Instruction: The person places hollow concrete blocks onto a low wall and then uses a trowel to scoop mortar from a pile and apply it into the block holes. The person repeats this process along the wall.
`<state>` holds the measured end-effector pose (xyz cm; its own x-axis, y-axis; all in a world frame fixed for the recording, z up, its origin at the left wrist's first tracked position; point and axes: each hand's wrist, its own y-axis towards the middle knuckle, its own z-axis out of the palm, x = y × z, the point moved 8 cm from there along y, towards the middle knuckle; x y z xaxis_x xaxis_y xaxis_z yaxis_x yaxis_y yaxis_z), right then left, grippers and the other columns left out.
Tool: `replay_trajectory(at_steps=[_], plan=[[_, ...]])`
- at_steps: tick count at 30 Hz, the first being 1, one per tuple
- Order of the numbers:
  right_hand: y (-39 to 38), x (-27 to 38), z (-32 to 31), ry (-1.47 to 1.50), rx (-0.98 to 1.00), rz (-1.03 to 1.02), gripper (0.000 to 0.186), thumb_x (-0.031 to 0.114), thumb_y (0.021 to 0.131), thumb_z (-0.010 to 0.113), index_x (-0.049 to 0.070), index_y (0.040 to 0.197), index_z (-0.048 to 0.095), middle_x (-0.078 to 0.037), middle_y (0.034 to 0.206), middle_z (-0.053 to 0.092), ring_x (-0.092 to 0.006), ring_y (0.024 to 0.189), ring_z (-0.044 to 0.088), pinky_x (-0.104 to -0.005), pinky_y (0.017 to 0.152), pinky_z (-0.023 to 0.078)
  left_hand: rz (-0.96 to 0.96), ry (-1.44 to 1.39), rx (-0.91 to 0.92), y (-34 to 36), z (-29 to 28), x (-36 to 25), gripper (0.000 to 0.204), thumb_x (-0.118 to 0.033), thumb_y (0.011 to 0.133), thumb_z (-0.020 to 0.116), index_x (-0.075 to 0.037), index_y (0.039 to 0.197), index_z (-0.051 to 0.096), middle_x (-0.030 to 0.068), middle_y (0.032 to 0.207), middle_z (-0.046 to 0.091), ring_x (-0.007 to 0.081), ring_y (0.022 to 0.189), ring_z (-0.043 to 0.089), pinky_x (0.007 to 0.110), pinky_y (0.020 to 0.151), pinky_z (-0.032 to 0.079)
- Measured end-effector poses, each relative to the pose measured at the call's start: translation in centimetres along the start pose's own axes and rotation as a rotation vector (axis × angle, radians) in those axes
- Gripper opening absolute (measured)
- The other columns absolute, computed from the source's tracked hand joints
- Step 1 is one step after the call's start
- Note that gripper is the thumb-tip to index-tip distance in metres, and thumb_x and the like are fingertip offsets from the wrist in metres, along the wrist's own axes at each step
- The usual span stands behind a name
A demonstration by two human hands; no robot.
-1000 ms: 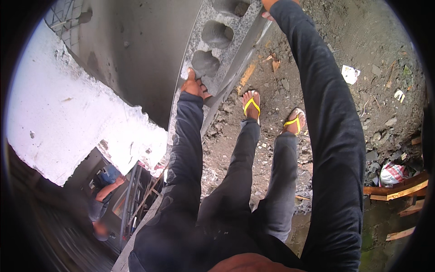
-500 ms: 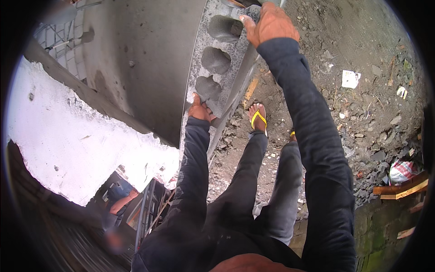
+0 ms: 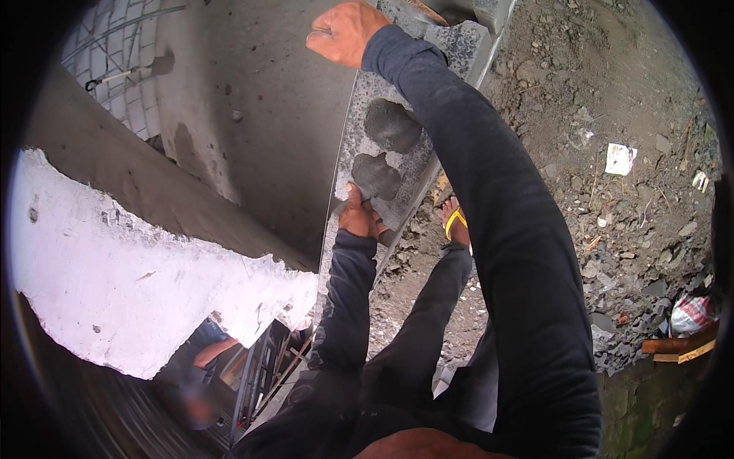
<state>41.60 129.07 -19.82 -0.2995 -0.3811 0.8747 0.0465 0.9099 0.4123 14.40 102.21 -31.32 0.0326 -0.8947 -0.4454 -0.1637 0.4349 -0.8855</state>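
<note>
Fingers [image 3: 352, 197] of left hand [image 3: 356, 218] pinching near end of block [image 3: 401, 158]; block atop wall [image 3: 329, 249]. Right hand [image 3: 345, 34] past block's left edge, fingers folded into fist; cannot tell whether anything held. Good practice: firm hold, even pressure, fingertips clear of underside.

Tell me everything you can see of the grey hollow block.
The grey hollow block, rough and speckled like concrete, lies lengthwise along a grey wall. Its upper face shows two dark, rounded cells; whether mortar fills them is unclear. The left hand grips its near end, thumb on top. The right sleeve hides part of it; contact there is unclear.
</note>
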Motion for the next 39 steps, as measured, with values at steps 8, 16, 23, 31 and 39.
replay_trajectory(at_steps=[8,16,23,31,39], plan=[[0.2,-1.1,-0.3,-0.024,-0.153,-0.142,0.032,0.028,0.082,0.057,0.002,0.063,0.063,-0.021,0.070,0.063,-0.0398,0.071,0.063,-0.0484,0.068,0.050,-0.037,0.047,-0.026,-0.1,-0.6,0.2,0.078,-0.067,0.095,0.038,-0.009,0.147,0.034,0.0134,0.144,0.049,0.0342,0.127,0.051,0.055,0.104,0.040],[-0.5,-1.6,-2.2,-0.050,-0.273,-0.047,0.033,0.027,0.081,0.057,0.001,0.062,0.061,-0.021,0.067,0.062,-0.0404,0.069,0.062,-0.0483,0.066,0.049,-0.012,0.011,0.033,-0.6,0.3,-0.1,0.081,-0.069,0.094,0.041,-0.008,0.146,0.036,0.0145,0.145,0.047,0.0336,0.129,0.049,0.053,0.104,0.041],[-0.1,1.5,-2.0,0.020,-0.187,-0.126,0.032,0.027,0.081,0.057,0.001,0.063,0.062,-0.021,0.068,0.063,-0.0407,0.068,0.062,-0.0483,0.066,0.050,-0.005,0.033,0.019,-0.4,0.2,-0.2,0.081,-0.069,0.094,0.040,-0.006,0.146,0.036,0.0147,0.143,0.049,0.0334,0.127,0.051,0.052,0.103,0.042],[0.1,-1.4,-1.8,-0.080,-0.228,-0.046,0.032,0.030,0.080,0.058,0.002,0.065,0.065,-0.022,0.070,0.064,-0.0403,0.071,0.063,-0.0486,0.069,0.050,0.076,0.101,-0.112,-1.0,0.6,-0.8,0.083,-0.074,0.091,0.039,-0.003,0.132,0.051,0.0101,0.110,0.064,0.0223,0.086,0.059,0.043,0.073,0.055],[-11.7,5.0,-5.2,-0.007,-0.338,0.222,0.035,0.024,0.083,0.069,0.005,0.061,0.049,-0.009,0.057,0.050,-0.0270,0.048,0.046,-0.0394,0.049,0.038,-0.042,0.093,-0.111,-0.4,-0.5,-0.1,0.088,-0.074,0.089,0.045,-0.008,0.146,0.035,0.0143,0.142,0.049,0.0339,0.126,0.050,0.057,0.100,0.040]])
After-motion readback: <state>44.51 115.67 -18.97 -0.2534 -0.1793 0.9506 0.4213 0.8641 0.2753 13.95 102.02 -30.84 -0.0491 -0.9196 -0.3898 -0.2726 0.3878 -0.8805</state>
